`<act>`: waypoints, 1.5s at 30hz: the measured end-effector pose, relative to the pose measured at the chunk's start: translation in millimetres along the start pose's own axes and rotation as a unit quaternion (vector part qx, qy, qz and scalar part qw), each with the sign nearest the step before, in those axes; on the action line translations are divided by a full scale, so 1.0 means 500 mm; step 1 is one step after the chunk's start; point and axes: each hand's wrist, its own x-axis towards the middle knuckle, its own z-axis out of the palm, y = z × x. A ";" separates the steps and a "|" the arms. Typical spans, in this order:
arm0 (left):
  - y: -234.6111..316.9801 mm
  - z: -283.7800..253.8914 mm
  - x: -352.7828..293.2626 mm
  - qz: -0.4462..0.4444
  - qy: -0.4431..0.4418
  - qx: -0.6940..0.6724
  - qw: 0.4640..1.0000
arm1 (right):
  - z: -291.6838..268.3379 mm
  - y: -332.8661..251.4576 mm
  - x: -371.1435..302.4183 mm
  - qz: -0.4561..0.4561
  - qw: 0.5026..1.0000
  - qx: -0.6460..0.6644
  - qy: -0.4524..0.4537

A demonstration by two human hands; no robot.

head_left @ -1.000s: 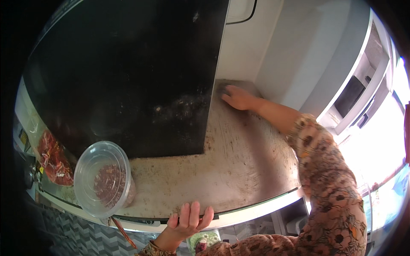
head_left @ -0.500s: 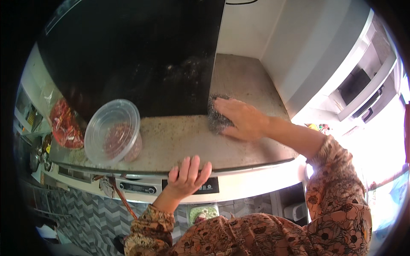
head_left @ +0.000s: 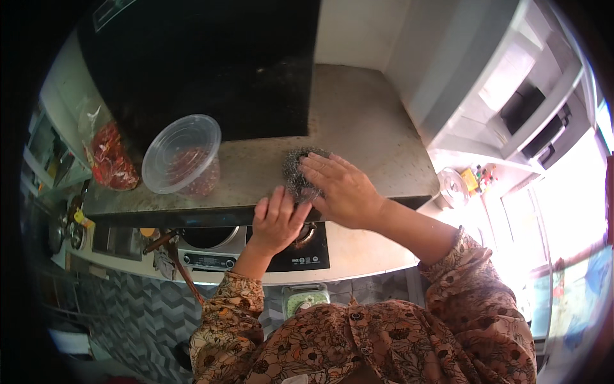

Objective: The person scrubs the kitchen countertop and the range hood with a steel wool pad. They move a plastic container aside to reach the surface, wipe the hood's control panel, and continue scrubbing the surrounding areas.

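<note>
My right hand (head_left: 345,192) presses a dark steel wool scourer (head_left: 296,168) flat onto the stained grey metal surface (head_left: 348,121), close to its front edge. The fingers lie over the scourer and cover part of it. My left hand (head_left: 277,219) rests at that front edge, fingers stretched up over the rim, its thumb side close to the scourer and the right thumb. Left of the hands, a round clear plastic tub (head_left: 182,160) with a lid stands on the surface, something reddish inside. Beside it is a clear bag (head_left: 114,159) of dried red chillies.
A tall black panel (head_left: 211,70) rises at the back. Below the surface are a black gas stove (head_left: 307,249) and a cooker with knobs (head_left: 211,261) on a pale counter (head_left: 364,246). A white cabinet (head_left: 441,64) stands at the right. A green-filled container (head_left: 307,297) is lower down.
My right hand has drawn the scourer left and toward the front edge, nearer my left hand. The view has shifted, so more of the stove below shows.
</note>
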 end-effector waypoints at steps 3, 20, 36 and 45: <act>-0.007 0.002 0.014 0.008 0.015 0.016 1.000 | -0.028 0.105 -0.081 0.099 0.995 0.020 0.021; -0.146 -0.200 0.039 -0.525 0.138 -0.146 0.827 | -0.042 0.048 -0.032 0.147 0.985 -0.063 0.064; -0.308 -0.261 0.083 -0.679 0.089 -0.444 0.578 | 0.010 -0.029 0.079 0.026 0.997 -0.020 0.065; -0.372 -0.245 0.085 -0.706 0.007 -0.479 0.521 | -0.069 0.207 -0.018 0.234 0.969 -0.081 -0.006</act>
